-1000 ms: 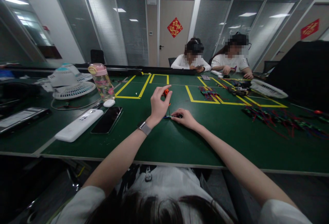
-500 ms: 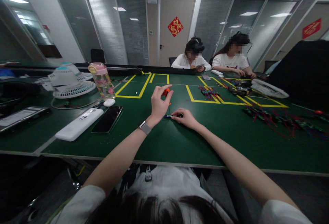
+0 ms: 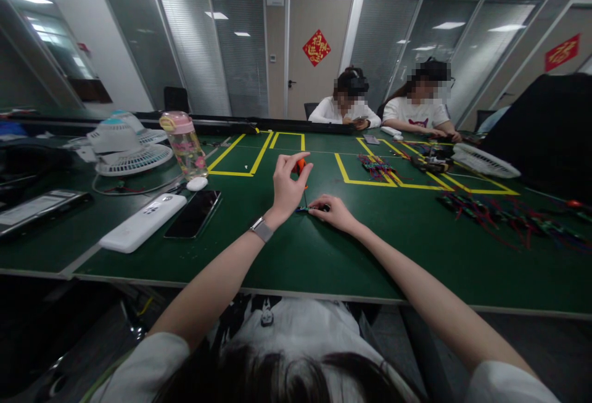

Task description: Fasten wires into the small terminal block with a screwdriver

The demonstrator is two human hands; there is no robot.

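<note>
My left hand (image 3: 285, 186) is curled about the orange-and-black handle of a screwdriver (image 3: 301, 165), its thumb and forefinger arched around it. The thin shaft points down, with its tip at a small circuit board (image 3: 303, 209) on the green table. From the right, my right hand (image 3: 338, 211) grips the board's edge between thumb and fingertips, resting low against the tabletop. A dark round bit shows beside those fingers; what it is I cannot make out. My fingers cover much of the board.
Left of my arms lie a black phone (image 3: 193, 214), a white power bank (image 3: 143, 223) and a white case (image 3: 197, 184), near a pink-lidded bottle (image 3: 184, 144) and fans (image 3: 132, 150). Wired circuit boards (image 3: 377, 167) lie right, with more boards (image 3: 518, 221) nearer. Two people sit opposite.
</note>
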